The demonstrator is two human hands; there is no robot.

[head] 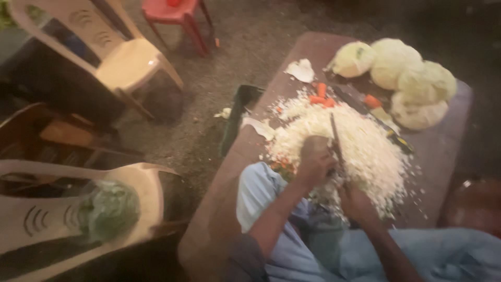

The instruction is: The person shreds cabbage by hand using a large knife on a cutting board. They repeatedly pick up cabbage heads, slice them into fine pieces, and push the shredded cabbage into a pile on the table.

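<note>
A big heap of shredded cabbage point(360, 141) lies on a brown table point(219, 209). My left hand point(313, 162) sits on the heap's near edge with fingers curled down onto the cabbage, right beside a thin knife blade point(336, 141). My right hand point(356, 202) is closed around the knife's handle at the heap's near side, with the blade pointing away from me. Orange carrot pieces point(319, 95) lie at the heap's far edge. What is under my left palm is hidden.
Several whole pale cabbage heads point(396, 65) are stacked at the table's far right, with a second long dark knife point(386, 128) beside them. A dark crate point(236, 117) stands at the table's left edge. Cream plastic chairs point(125, 62), a red stool point(172, 13) and a bagged green cabbage point(109, 209) are on the left.
</note>
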